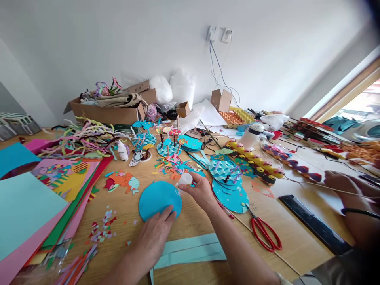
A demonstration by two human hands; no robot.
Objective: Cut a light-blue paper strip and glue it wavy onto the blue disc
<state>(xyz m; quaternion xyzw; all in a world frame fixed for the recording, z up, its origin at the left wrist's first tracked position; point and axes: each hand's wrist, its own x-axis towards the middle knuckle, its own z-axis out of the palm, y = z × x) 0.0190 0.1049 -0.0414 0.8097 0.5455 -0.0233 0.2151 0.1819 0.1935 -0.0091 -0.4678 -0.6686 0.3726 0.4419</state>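
Note:
A blue paper disc (pixel 157 198) lies flat on the wooden table in front of me. My left hand (pixel 156 235) rests on its lower edge, fingers stretched out and pressing lightly. Over the disc's right edge, my right hand (pixel 200 192) grips a small white bottle (pixel 185 180), its rounded end facing me and a thin clear loop hanging beside it. Its tip is too small to make out. Just below my hands are pale aqua paper strips (pixel 190 251). Orange and blue paper fish (pixel 126 182) lie left of the disc.
Red-handled scissors (pixel 265 233) and a black ruler (pixel 314 223) lie to the right, near another person's hands (pixel 347 186). Coloured paper sheets (pixel 29 209) and pipe cleaners (pixel 80 136) fill the left. A cardboard box (pixel 103 114) and finished blue paper crafts (pixel 225 172) stand farther back.

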